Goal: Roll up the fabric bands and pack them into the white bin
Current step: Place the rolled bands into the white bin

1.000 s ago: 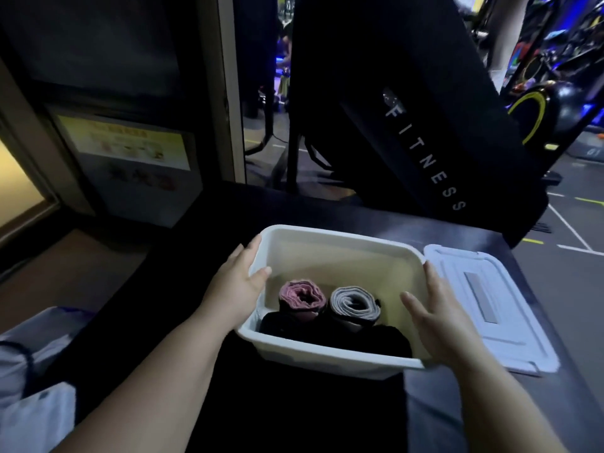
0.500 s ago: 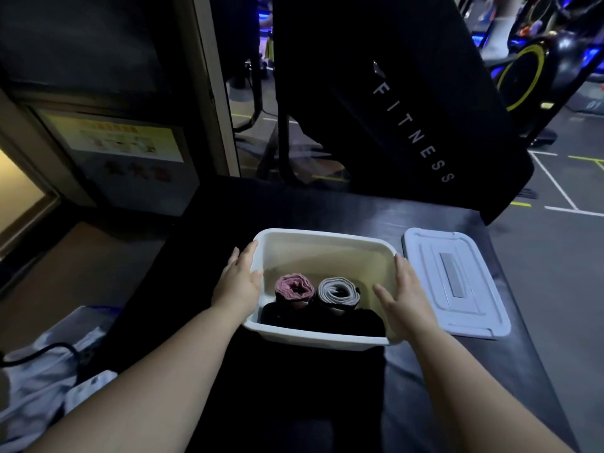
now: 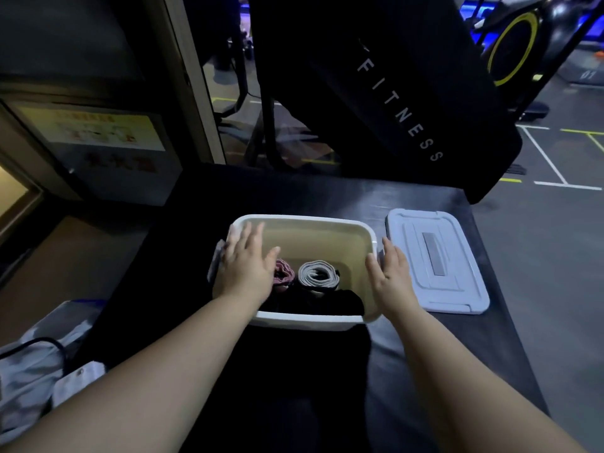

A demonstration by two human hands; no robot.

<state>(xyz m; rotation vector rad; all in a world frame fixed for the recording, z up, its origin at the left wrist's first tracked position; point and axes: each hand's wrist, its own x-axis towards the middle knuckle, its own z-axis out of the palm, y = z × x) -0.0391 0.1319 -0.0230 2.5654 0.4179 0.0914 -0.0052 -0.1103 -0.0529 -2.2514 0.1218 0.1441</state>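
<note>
Gym machines and a dark panel lettered FITNESS [image 3: 402,109] stand behind a black table [image 3: 294,191], where the white bin [image 3: 304,220] sits near the front edge, square to the person. Inside it, at the near end, three rolls are packed together: a pink band [image 3: 283,274] and a grey band [image 3: 318,274] stand on end side by side, coils facing up, and a black band [image 3: 323,302] lies against the front wall. Standing them on end seems to be a way of wedging them so they do not unwind. The far half of the bin shows bare floor.

The left hand [image 3: 246,266] is spread palm down over the bin's left rim, fingers straight and apart, covering part of the pink roll; it grips nothing, and whether it touches the rim I cannot tell. The right hand [image 3: 390,276] lies flat along the right rim, fingers straight, thumb toward the inside — bracing rather than grasping.

Just beside the bin on the right rests the pale lid [image 3: 438,259], top side up — likely parked within reach for closing. No loose band shows on the table, so the packing looks about finished.
</note>
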